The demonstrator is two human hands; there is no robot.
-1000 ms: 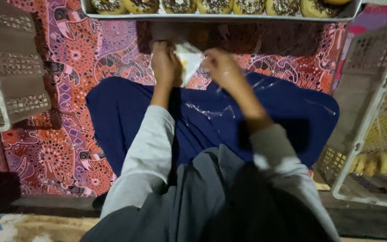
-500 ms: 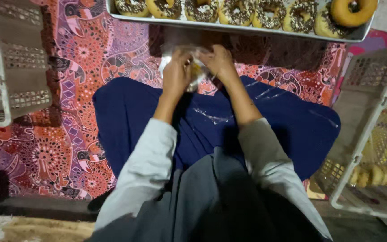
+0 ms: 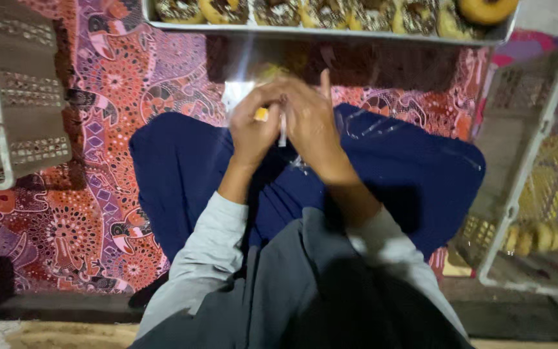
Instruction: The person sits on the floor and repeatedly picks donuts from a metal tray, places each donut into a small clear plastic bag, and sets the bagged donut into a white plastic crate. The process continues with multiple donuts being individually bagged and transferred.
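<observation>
My left hand (image 3: 253, 126) and my right hand (image 3: 308, 116) are pressed together over my dark blue lap (image 3: 356, 168). Between them they grip a small clear plastic bag (image 3: 237, 90) with a yellow pastry (image 3: 261, 114) inside; most of it is hidden behind my fingers. Just beyond my hands a metal tray (image 3: 330, 31) carries a row of chocolate-topped doughnuts (image 3: 279, 10), with one plain glazed doughnut (image 3: 485, 8) at its right end.
A white plastic crate (image 3: 8, 97) stands at the left on the red patterned cloth (image 3: 98, 213). A second white crate (image 3: 531, 181) at the right holds several bagged pastries (image 3: 540, 236). A dark floor strip runs along the near edge.
My hands have closed tighter around the bagged pastry and drawn slightly toward me. The view has shifted, so the tray sits higher and further right.
</observation>
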